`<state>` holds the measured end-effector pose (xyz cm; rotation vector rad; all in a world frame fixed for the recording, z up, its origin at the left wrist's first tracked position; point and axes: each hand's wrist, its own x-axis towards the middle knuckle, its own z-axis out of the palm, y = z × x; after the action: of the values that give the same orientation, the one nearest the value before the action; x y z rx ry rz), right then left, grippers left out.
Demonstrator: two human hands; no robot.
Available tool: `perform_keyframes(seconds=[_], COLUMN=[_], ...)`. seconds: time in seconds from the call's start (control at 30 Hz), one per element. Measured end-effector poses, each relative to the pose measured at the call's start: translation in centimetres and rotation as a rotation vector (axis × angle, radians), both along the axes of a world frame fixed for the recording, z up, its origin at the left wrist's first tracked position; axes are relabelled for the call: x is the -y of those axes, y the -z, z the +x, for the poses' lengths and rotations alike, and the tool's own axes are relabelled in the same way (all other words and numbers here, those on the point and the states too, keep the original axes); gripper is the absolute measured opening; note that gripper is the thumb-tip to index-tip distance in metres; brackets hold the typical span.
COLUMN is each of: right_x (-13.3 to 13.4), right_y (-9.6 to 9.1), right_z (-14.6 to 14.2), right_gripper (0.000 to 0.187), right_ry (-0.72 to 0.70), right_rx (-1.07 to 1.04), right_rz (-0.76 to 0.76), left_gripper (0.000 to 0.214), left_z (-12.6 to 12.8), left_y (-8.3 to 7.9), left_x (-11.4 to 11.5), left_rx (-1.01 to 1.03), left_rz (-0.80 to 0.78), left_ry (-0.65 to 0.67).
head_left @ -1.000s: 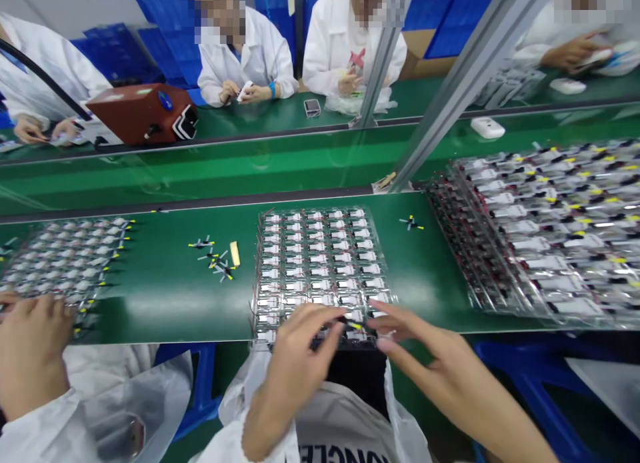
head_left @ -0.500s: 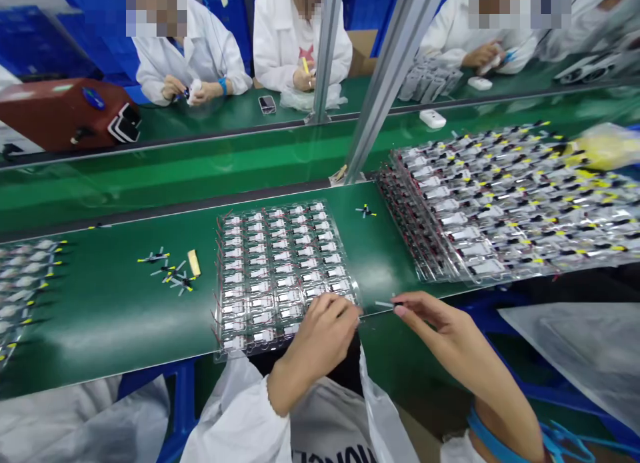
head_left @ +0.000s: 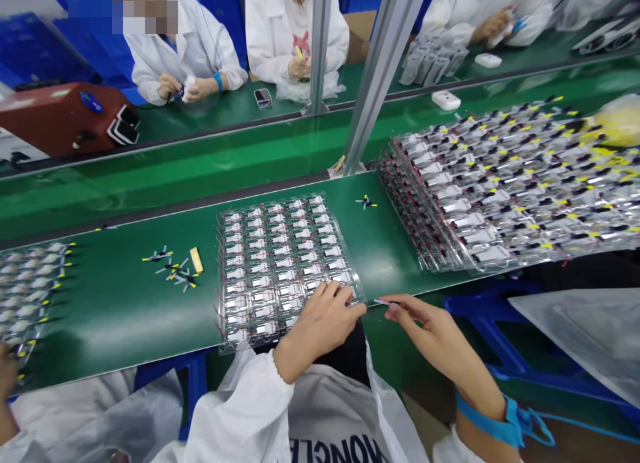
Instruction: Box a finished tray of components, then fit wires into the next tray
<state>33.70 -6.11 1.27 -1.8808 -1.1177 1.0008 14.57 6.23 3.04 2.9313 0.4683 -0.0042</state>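
Observation:
My left hand (head_left: 320, 326) rests its spread fingers on the front right corner of a clear plastic tray (head_left: 273, 202). The tray's pockets hold rows of small white flat cells with thin red wires. My right hand (head_left: 425, 330) sits just right of the tray, off its edge, pinching a thin pale strip (head_left: 384, 303) between thumb and finger. A blue wrist strap (head_left: 500, 420) circles my right wrist. Loose small connectors with yellow tips (head_left: 177, 268) and a pale yellow bar (head_left: 197, 260) lie left of the tray.
Stacked full trays (head_left: 500, 196) lie to the right on the green bench (head_left: 125, 316), another tray (head_left: 30, 283) to the left. A metal upright (head_left: 385, 70) stands behind. Co-workers in white coats work across the far bench, beside a red-brown machine (head_left: 65, 120).
My hands have come apart: the left moved onto the tray's corner, the right drew off to its right with the strip. The whole scene has shifted left in view.

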Motion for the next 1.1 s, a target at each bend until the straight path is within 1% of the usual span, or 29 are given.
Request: perform_keyframes(seconds=[0.2, 0.27, 0.33, 0.5, 0.63, 0.8, 0.9, 1.0, 1.1], right_x=[-0.2, -0.3, -0.5, -1.1, -1.2, -1.4, -1.6, -1.9, -2.0], right_y=[0.5, 0.7, 1.0, 1.8, 2.4, 2.8, 2.9, 3.0, 3.0], right_z=[-0.1, -0.4, -0.8, -1.6, -1.6, -1.5, -1.6, -1.9, -2.1], right_gripper=[0.031, 0.031, 0.030, 0.025, 0.024, 0.022, 0.021, 0.024, 0.028], right_ry=[0.041, 0.033, 0.009, -0.027, -0.037, -0.070, -0.062, -0.045, -0.040], right_rx=[0.023, 0.015, 0.002, 0.008, 0.027, 0.013, 0.007, -0.008, -0.034], right_rz=[0.028, 0.027, 0.022, 0.056, 0.103, 0.129, 0.145, 0.153, 0.146], left_gripper=[0.009, 0.010, 0.012, 0.030, 0.026, 0.022, 0.022, 0.022, 0.022], left_z=[0.5, 0.4, 0.1, -0.6, -0.7, -0.7, -0.7, -0.7, -0.7], left_y=[-0.5, -0.3, 0.0, 1.5, 2.2, 2.4, 2.7, 2.9, 3.0], left_x=[-0.4, -0.4, -0.4, 0.4, 1.1, 1.3, 1.3, 1.4, 1.4], left_rx=[0.002, 0.015, 0.049, 0.208, 0.283, 0.325, 0.322, 0.301, 0.294], left_rz=[-0.007, -0.041, -0.114, -0.334, -0.413, -0.436, -0.415, -0.375, -0.369], left_ry=[0.013, 0.000, -0.037, -0.189, -0.272, -0.281, -0.278, -0.281, -0.285])
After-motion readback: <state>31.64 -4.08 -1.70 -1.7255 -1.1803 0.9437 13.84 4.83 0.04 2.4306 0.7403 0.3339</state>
